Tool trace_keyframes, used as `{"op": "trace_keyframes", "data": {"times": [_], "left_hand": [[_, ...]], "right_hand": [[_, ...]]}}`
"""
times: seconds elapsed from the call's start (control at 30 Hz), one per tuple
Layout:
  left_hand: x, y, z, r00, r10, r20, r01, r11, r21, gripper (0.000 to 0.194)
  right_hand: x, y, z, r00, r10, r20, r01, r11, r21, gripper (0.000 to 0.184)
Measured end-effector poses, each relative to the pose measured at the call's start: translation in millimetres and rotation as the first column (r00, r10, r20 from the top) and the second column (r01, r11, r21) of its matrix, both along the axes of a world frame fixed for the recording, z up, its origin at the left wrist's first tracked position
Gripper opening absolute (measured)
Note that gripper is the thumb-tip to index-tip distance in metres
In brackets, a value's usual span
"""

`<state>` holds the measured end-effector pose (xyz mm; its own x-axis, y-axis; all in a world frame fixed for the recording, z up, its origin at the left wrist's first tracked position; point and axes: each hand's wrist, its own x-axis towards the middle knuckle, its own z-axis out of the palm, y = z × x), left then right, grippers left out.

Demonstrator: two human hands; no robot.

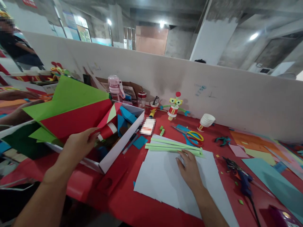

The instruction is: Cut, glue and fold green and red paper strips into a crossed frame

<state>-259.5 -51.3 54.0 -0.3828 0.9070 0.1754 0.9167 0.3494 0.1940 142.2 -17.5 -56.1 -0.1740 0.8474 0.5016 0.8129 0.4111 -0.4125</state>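
My left hand (81,142) reaches over a white box (124,143), fingers curled together at the lower edge of a red sheet (78,121). Its fingertips are right beside a red and white paper cup (108,131); what they pinch, if anything, I cannot make out. Large green sheets (71,94) stick up out of the box, with blue paper pieces (127,115) at its right end. My right hand (189,167) lies open on white sheets (163,179), fingertips at the edge of several light green paper strips (170,145).
Scissors (193,137), a glue gun (243,179), green pliers (222,140) and stacked paper cups (206,121) lie around the sheets. A cup figure (174,110) stands by the partition (151,72). Coloured paper (276,179) covers the right side. Another person's hands (23,104) are at left.
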Motion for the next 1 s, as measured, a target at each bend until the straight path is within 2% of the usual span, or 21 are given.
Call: {"op": "trace_keyframes", "data": {"times": [0.17, 0.27, 0.37, 0.5, 0.57, 0.67, 0.83, 1.0], "left_hand": [[4, 0, -1.1, 0.995, 0.046, -0.089, -0.047, 0.999, -0.008, 0.043], [6, -1, 1.9, 0.991, 0.114, -0.069, -0.117, 0.992, -0.041, 0.041], [6, -2, 3.9, 0.99, 0.134, -0.046, -0.135, 0.991, -0.023, 0.039], [5, -3, 3.6, 0.977, 0.211, -0.035, -0.212, 0.977, -0.022, 0.048], [3, -4, 2.9, 0.978, 0.208, -0.021, -0.208, 0.978, 0.003, 0.052], [0, -6, 2.1, 0.986, 0.161, 0.032, -0.163, 0.986, 0.044, 0.044], [-4, -13, 4.7, 0.978, 0.106, 0.181, -0.114, 0.993, 0.03, 0.032], [0, -20, 14.0, 0.941, 0.191, 0.281, -0.197, 0.98, -0.006, 0.03]], "right_hand": [[0, -1, 2.2, 1.0, -0.005, -0.028, 0.005, 1.0, -0.002, 0.029], [-1, -1, 2.0, 0.999, -0.014, -0.04, 0.014, 1.0, 0.006, 0.028], [-1, -1, 1.1, 0.999, -0.015, -0.04, 0.016, 1.0, 0.012, 0.028], [0, 0, 0.3, 0.999, -0.017, -0.04, 0.018, 1.0, 0.017, 0.028], [0, 0, 0.8, 0.999, -0.013, -0.039, 0.013, 1.0, 0.008, 0.028], [-1, 0, 2.7, 0.999, -0.014, -0.034, 0.014, 1.0, -0.004, 0.028], [-2, -1, 4.9, 0.999, -0.016, -0.038, 0.015, 0.999, -0.032, 0.028], [-1, -1, 4.5, 0.998, -0.028, -0.058, 0.025, 0.998, -0.051, 0.029]]}}
